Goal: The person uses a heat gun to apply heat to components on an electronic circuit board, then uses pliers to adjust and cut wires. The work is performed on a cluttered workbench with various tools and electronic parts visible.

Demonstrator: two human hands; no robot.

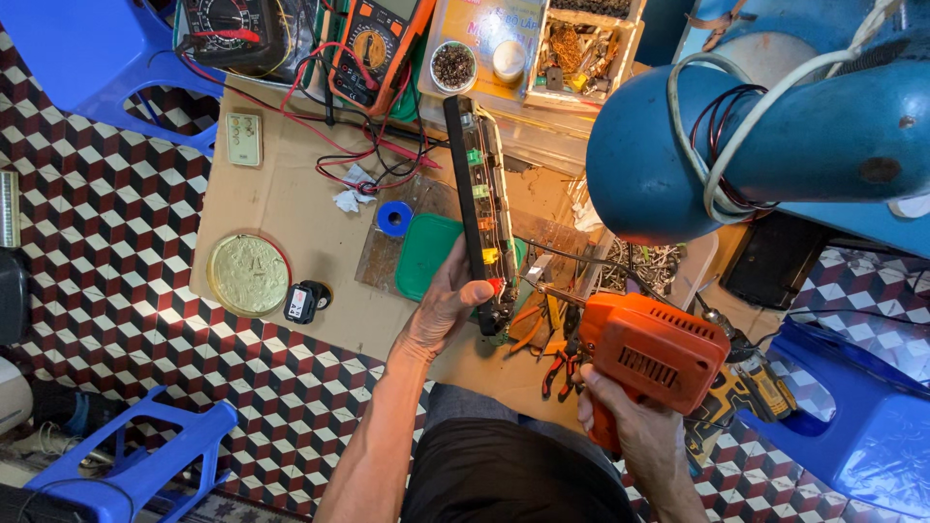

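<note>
My left hand [441,315] grips the near end of a long black power strip [477,194] standing on edge, with its coloured switches and inner wiring facing right. My right hand [620,416] holds an orange pistol-shaped soldering gun [649,353] by its handle. The gun's thin tip [542,288] reaches to the strip's near end, close to my left thumb. Under the strip lies a green lid [421,254] on a sheet of cardboard [281,194].
Two multimeters [373,44] with red and black leads sit at the back, beside boxes of small parts [581,48]. A round brass-coloured tin [248,274], a blue tape roll [393,218], pliers [557,368], a yellow drill [746,383], a blue fan housing [775,126] and blue stools [126,455] surround the spot.
</note>
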